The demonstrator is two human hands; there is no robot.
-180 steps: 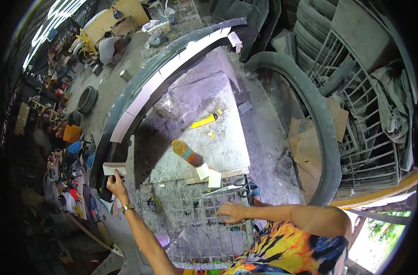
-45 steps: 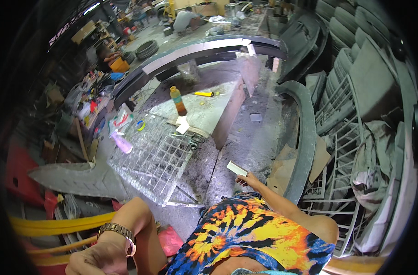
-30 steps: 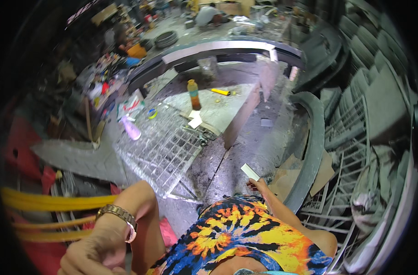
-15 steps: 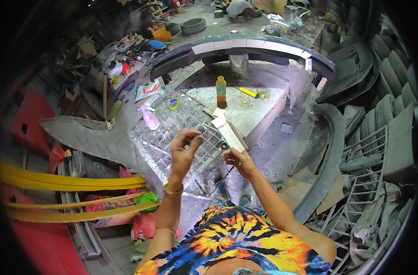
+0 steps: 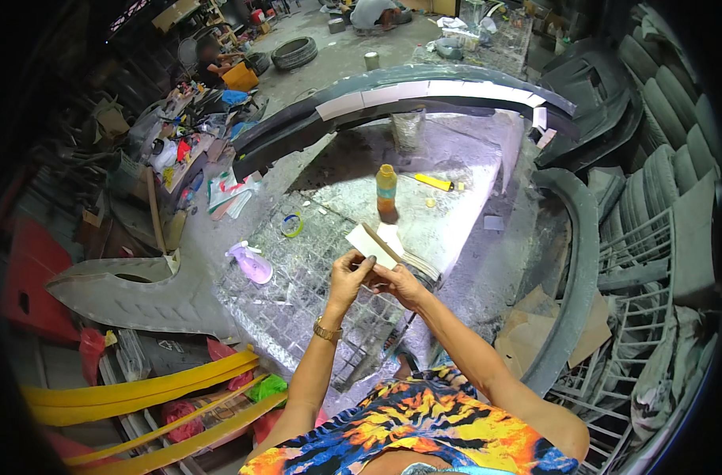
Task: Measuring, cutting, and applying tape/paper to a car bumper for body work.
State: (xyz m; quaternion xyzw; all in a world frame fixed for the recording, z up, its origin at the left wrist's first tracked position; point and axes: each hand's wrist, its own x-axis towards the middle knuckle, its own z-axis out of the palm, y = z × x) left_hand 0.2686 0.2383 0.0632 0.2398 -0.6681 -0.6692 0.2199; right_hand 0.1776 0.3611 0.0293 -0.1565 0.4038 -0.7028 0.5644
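Observation:
Both hands grip a cream folded piece (image 5: 370, 244) with a brown edge above a wire grid (image 5: 321, 324); my left hand (image 5: 350, 277) pinches its lower left end, and my right hand (image 5: 399, 285) holds it at the right. Just beyond stand a bottle of amber liquid (image 5: 387, 192) and, lying flat, a yellow-handled tool (image 5: 434, 181). A purple spray bottle (image 5: 251, 263) and a tape ring (image 5: 291, 223) lie left of my hands. Pale rectangles (image 5: 419, 93) line a dark curved panel (image 5: 274, 136) across the back.
A grey curved part (image 5: 578, 293) and metal racks (image 5: 630, 332) are at right. Yellow strips (image 5: 139, 393), a grey panel (image 5: 131, 293) and clutter (image 5: 179, 142) lie left. Two other people (image 5: 369, 16) crouch or sit farther back, near a tyre (image 5: 294, 53).
My left hand rose from low by my body to join my right on the cream piece, which has moved inward. Six seconds ago it was at the dark curved panel. The view has shifted.

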